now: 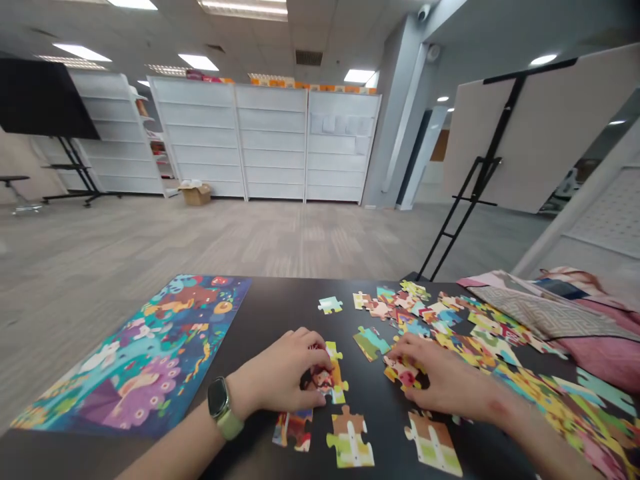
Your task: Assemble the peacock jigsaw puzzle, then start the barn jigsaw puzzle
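Note:
My left hand [285, 367], with a watch [220, 407] on its wrist, curls its fingers and thumb over a yellow and red puzzle piece [334, 375] on the dark table. My right hand [440, 373] grips the edge of another puzzle piece [400, 372] with a pink and red picture. Just below my left hand lies a dark reddish piece [294, 429]. Two pieces with white posts, one in the middle [351, 437] and one to the right [434, 445], lie nearer me. A green and blue piece [371, 342] rests between the hands.
A colourful poster [140, 360] covers the table's left side. Many loose pieces [480, 347] spread over the right, some under my right forearm. A pink and grey cloth [555, 313] lies at the right edge. A lone light-blue piece [330, 305] sits near the far edge.

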A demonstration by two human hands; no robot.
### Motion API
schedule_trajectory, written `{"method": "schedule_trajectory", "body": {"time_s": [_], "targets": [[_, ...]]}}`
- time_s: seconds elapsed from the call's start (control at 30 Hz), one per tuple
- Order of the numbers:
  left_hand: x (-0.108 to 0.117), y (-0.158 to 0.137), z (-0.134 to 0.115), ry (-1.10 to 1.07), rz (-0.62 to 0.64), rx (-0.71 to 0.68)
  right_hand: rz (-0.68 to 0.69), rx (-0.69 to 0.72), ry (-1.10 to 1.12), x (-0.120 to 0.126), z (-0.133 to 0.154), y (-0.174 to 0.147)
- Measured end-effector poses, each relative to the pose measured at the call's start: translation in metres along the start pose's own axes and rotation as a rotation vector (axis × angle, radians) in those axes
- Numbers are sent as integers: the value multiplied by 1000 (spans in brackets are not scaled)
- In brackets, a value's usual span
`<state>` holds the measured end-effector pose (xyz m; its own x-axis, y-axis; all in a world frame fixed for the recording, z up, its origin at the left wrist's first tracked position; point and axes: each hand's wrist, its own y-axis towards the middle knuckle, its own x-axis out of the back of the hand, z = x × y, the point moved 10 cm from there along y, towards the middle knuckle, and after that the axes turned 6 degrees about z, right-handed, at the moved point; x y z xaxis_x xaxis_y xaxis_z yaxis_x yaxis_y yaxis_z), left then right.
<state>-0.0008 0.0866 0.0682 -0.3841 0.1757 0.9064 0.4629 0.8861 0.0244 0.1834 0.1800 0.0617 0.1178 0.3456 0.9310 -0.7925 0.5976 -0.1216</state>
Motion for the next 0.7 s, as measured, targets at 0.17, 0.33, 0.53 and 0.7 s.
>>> {"method": "schedule_trajectory", "body": {"time_s": [0.17,0.33,0.53,0.7], "targets": [[0,-1,-1,8,30,40,55,15,61,-9,31,11],[0,-1,0,15,44,55,242,-52,133,-22,44,15],[1,-1,-1,16,42,48,265,19,92,-24,51,21],[1,0,4,-14,34,44,230,41,95,-29,56,31]]}}
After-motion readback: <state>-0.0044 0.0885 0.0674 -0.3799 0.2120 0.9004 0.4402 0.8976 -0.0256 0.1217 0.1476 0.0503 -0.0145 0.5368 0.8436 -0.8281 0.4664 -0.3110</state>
